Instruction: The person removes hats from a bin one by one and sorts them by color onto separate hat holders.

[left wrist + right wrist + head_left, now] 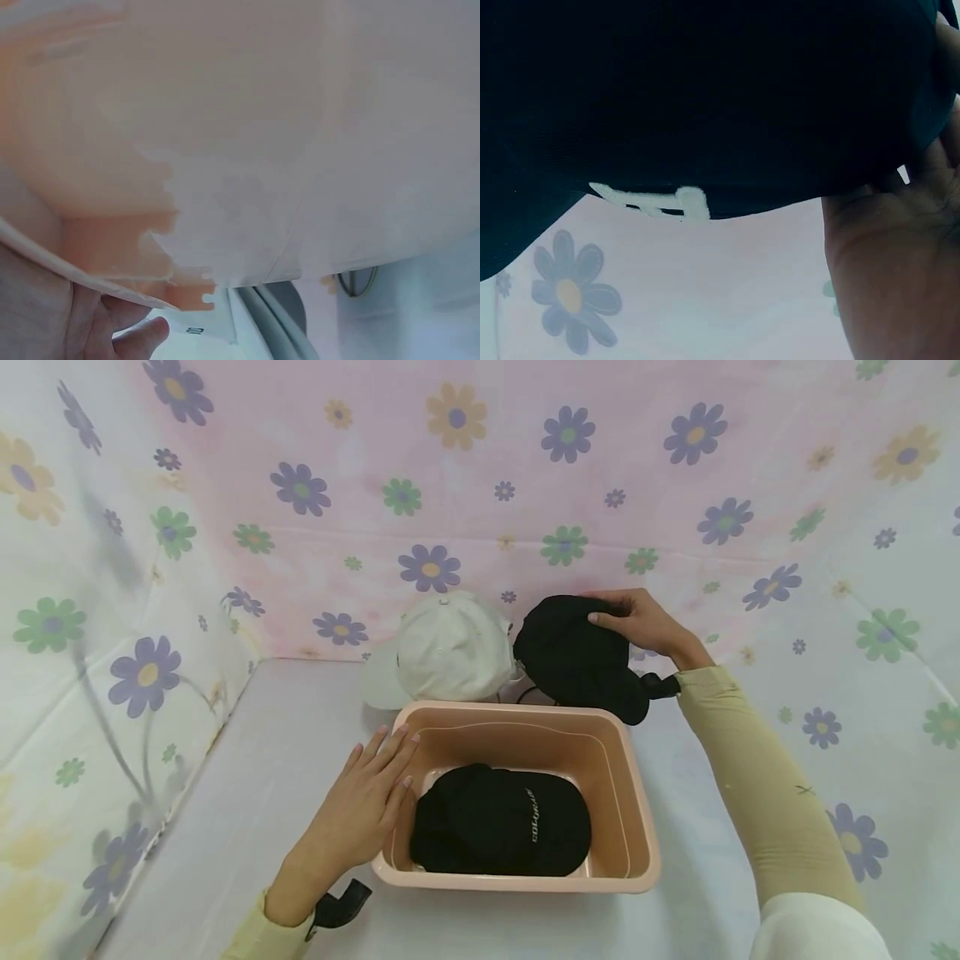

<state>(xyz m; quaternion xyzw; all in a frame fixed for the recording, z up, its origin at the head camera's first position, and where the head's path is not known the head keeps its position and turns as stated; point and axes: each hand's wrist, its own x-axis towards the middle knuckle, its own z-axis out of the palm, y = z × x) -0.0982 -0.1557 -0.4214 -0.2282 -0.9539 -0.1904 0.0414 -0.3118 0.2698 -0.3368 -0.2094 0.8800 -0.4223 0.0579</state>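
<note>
My right hand [647,620] grips a black cap [570,647] by its upper right side, thumb in front and fingers behind, beyond the back right corner of a peach plastic bin [637,810]. White lettering shows on this cap [720,97] in the right wrist view. With fingers extended, my left hand [358,810] rests on the bin's left rim. Inside the bin lies another black cap [487,822] with light lettering. In the left wrist view the bin's wall [247,150] fills most of the picture, fingers [142,337] at its edge.
Behind the bin, a white cap [453,647] sits just left of the held black cap, brim to the left. A flower-printed cloth [495,460] hangs behind and at both sides. The bin stands on a pale table surface [300,718].
</note>
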